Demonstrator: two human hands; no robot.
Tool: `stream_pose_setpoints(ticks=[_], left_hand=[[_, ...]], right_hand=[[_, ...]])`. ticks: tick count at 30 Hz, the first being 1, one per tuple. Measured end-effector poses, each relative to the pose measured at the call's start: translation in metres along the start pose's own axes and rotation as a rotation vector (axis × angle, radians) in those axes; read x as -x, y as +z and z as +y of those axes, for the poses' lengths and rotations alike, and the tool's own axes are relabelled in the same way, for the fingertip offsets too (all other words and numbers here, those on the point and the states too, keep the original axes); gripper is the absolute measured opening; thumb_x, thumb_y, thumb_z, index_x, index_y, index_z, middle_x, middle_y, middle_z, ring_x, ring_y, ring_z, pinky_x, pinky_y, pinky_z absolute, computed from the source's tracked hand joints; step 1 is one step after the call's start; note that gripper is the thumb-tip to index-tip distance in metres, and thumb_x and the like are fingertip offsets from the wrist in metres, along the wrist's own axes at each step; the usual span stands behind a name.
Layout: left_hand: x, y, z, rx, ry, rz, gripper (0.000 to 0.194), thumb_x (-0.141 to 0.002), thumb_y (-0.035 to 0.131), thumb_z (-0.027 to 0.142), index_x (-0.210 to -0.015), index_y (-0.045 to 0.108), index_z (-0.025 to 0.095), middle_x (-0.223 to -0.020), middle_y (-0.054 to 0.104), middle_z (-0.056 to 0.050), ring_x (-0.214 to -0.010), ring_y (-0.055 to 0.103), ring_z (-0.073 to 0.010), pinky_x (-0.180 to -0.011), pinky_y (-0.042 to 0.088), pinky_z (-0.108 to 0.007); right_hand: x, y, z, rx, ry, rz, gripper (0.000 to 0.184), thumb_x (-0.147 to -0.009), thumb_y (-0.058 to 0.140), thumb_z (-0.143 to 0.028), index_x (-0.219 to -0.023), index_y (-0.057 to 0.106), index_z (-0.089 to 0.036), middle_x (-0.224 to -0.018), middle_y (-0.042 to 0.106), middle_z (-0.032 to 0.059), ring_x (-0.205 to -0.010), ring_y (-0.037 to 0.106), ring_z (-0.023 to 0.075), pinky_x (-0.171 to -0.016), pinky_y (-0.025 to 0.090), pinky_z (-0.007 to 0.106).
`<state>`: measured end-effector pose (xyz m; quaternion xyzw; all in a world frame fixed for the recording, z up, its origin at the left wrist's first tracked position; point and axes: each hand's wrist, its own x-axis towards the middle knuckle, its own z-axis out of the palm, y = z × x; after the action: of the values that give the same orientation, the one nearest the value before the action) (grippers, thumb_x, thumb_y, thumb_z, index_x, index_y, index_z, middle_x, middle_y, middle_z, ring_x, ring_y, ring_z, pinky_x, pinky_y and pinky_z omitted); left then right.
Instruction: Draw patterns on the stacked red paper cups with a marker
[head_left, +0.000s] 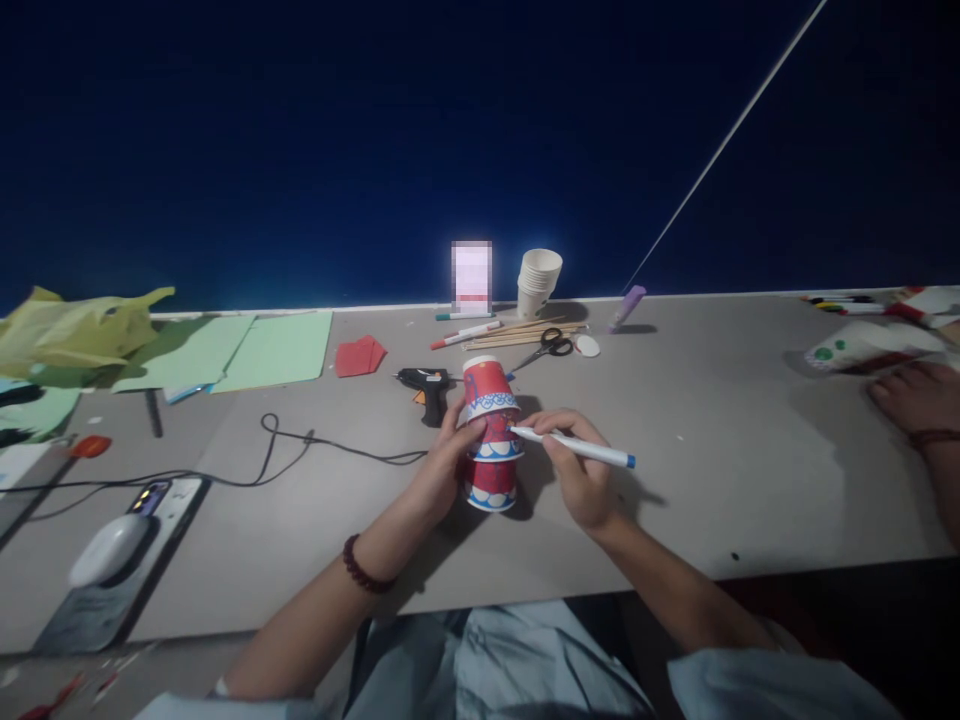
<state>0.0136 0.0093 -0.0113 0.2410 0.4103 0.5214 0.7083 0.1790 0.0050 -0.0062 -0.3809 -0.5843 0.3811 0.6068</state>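
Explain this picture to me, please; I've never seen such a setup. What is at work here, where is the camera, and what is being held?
There is no machine: a person works with two bare hands, seen from a camera worn on their head, looking forward and down. The left hand steadies a stack of three red cups, standing rim down. The right hand holds a white marker, its tip at the middle cup.

On the grey table lie a black glue gun, scissors, red paper and green sheets; a stack of white cups stands behind. At the right edge is another person's hand.
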Motion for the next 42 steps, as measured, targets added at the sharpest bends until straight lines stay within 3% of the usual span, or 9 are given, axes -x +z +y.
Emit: stream_pose_setpoints(ticks=[18,31,42], left_hand=[[-0.0016,-0.0032,-0.0043,-0.055,0.068,-0.015,0.075,-0.076,0.082,0.036,-0.141,0.046,0.026,-0.123,0.07,-0.01,-0.111,0.068,-0.0288,-0.096,0.052,-0.042],[-0.0022,-0.0033,-0.0054,-0.045,0.074,-0.034,0.076,-0.077,0.081,0.035,-0.143,0.044,0.026,-0.124,0.071,-0.01,-0.113,0.067,-0.0281,-0.099,0.049,-0.042],[-0.0017,-0.0028,-0.004,-0.042,0.063,-0.021,0.076,-0.076,0.082,0.035,-0.142,0.045,0.026,-0.123,0.071,-0.01,-0.111,0.068,-0.0285,-0.096,0.052,-0.041]], right_hand=[[-0.0001,-0.0007,0.0018,0.16,0.028,0.021,0.009,-0.09,0.059,-0.023,-0.087,0.068,-0.025,-0.084,0.072,0.0004,-0.08,0.067,0.0189,-0.075,0.053,0.031],[-0.0004,-0.0017,0.001,0.134,-0.029,-0.041,0.01,-0.088,0.059,-0.02,-0.085,0.069,-0.024,-0.087,0.073,0.0031,-0.085,0.07,0.0203,-0.08,0.056,0.033],[0.0004,-0.0023,0.0024,0.119,0.028,0.0,0.009,-0.089,0.06,-0.022,-0.085,0.068,-0.024,-0.087,0.073,0.0027,-0.086,0.07,0.0202,-0.08,0.055,0.032]])
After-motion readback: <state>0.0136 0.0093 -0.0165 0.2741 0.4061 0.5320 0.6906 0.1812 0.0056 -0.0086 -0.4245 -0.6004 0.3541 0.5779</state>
